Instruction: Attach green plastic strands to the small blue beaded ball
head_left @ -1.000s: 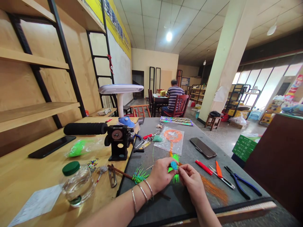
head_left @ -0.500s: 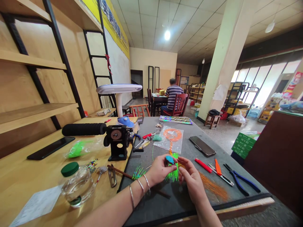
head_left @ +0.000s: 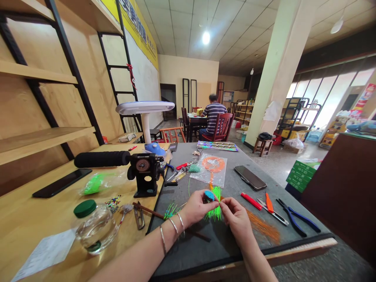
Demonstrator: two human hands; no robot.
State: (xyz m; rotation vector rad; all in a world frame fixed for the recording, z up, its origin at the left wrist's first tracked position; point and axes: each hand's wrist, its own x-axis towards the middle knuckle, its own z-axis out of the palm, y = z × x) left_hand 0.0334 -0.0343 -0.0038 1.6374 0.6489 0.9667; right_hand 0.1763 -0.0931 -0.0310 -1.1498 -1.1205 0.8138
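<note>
My left hand (head_left: 197, 208) is closed round a small blue piece with a bumpy, beaded-looking top (head_left: 209, 195). Bright green strands (head_left: 214, 214) fan out above and below its fingertips; whether they join the blue piece is hidden. My right hand (head_left: 237, 215) is closed in a pinch, its thumb and finger meeting the left fingertips beside the strands. What lies in that pinch is too small to make out. On the dark mat, loose orange-brown fibres (head_left: 263, 226) lie right of my right hand. Left of my left wrist is another green and blue tuft (head_left: 171, 211).
A red-handled tool (head_left: 251, 201), scissors (head_left: 272, 209) and blue pliers (head_left: 298, 217) lie at right, below a phone (head_left: 250, 177). A black hand-cranked device (head_left: 146, 175) and a water jar (head_left: 95, 231) stand at left. Farther back, a person (head_left: 216, 115) sits at a table.
My right hand has closed from loosely spread fingers into a pinch and moved left to the left fingertips. My left hand still holds the blue piece. The view has shifted slightly.
</note>
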